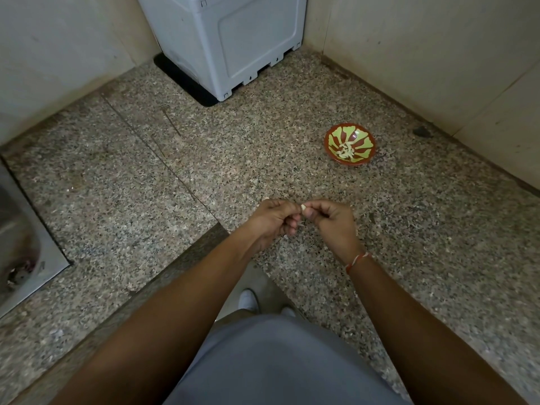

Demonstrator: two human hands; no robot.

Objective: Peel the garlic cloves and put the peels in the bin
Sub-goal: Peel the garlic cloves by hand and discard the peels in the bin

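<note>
A small pale garlic clove [304, 207] sits between my two hands above the speckled granite counter [175, 159]. My right hand [330, 220] pinches the clove with thumb and forefinger. My left hand [273, 219] has its fingers curled against the clove from the left; its fingertips are partly hidden. A red and green patterned bowl [340, 134] stands at the back right and holds several peeled garlic cloves [346, 151]. No bin is in view.
A grey plastic appliance [228, 39] stands on a black mat at the back corner. A steel sink [20, 247] is set into the counter at the left. Tiled walls close in the back and right. The counter's inner corner edge lies below my hands.
</note>
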